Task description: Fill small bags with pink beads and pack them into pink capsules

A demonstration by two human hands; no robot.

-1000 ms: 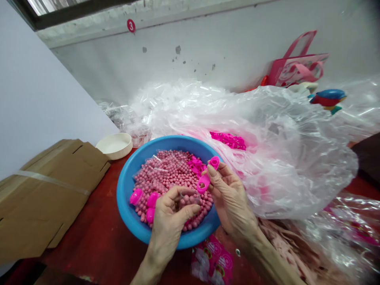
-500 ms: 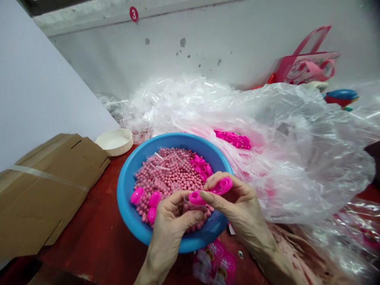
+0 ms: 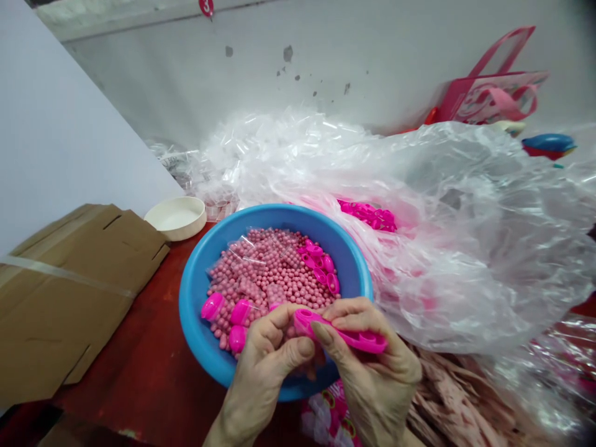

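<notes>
Over the front of a blue basin [image 3: 205,344], my two hands meet on one small item. My left hand [image 3: 267,357] is closed around a small clear container, mostly hidden by the fingers. A long, bright pink plastic cap [image 3: 344,333] lies at its mouth, one rounded end near my left fingertips. My right hand [image 3: 367,357] grips this cap, with the thumb pressed on it and the fingers behind. Pink beads [image 3: 298,282] fill the basin. Loose pink caps [image 3: 319,261] rest on them at the right, and pink-capped containers [image 3: 239,312] lie at the left.
Left of the basin lie a flattened cardboard box [image 3: 88,285] and a white round lid [image 3: 176,218]. Clear plastic bags [image 3: 465,211] spread behind and to the right, one holding more pink caps [image 3: 367,215]. Pink printed packaging [image 3: 333,410] sits below the basin's front edge.
My right hand has moved down and closer to the left, and the pink cap's far end has swung downward. The left hand keeps its hold. The view has shifted slightly.
</notes>
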